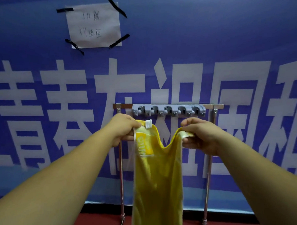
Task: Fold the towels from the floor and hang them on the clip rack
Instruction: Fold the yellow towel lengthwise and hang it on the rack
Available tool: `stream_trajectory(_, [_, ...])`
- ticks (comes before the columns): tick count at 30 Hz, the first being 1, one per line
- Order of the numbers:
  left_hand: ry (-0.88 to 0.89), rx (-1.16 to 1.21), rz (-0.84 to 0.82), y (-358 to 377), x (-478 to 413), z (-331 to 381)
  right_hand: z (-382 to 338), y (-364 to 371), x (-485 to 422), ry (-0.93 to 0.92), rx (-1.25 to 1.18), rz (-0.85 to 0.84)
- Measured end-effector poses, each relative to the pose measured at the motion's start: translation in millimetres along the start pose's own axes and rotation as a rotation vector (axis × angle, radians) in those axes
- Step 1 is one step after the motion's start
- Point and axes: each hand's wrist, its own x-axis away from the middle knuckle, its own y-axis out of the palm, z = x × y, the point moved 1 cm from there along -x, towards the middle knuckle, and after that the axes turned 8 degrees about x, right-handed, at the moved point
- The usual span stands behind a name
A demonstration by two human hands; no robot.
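Below the clip rack point(168, 110), both hands pinch a yellow towel point(155, 178).

The towel point(155, 172) hangs between both hands, before and below the clip rack point(168, 110).

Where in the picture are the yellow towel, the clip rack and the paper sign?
yellow towel point(155, 178): head view, middle of the hanging cloth.
clip rack point(168, 109): head view, centre of the grey clip bar.
paper sign point(93, 25): head view, middle of the taped sheet.
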Motion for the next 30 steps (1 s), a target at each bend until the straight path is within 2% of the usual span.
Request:
stream_trajectory(4, [0.001,0.062,-0.028,13.2,2.8,0.4,-11.4,20.0,-2.6,-0.044,-0.147,0.068])
stream_trajectory(9, [0.004,0.153,0.113,9.5,1.2,-2.7,-0.9,-4.4,-17.6,-0.035,-0.531,0.428])
stream_trajectory(10, [0.003,0.146,0.132,6.9,1.4,-4.7,4.3,-10.6,-17.8,-0.013,-0.509,0.442])
stream_trajectory(12, [-0.006,0.13,0.126,5.1,2.5,-8.6,12.3,-14.4,-16.1,0.004,-0.397,0.362])
stream_trajectory(17, [0.007,0.094,0.034,13.1,1.9,-7.2,2.7,2.3,-5.4,-0.14,0.059,0.193])
stream_trajectory(24, [0.043,0.12,-0.084,28.7,11.0,12.2,-20.7,28.8,-6.2,-0.321,0.478,0.195])
stream_trajectory(30, [0.057,0.087,-0.21,40.4,24.1,11.9,-15.9,49.2,-4.5,-0.355,0.645,0.164])
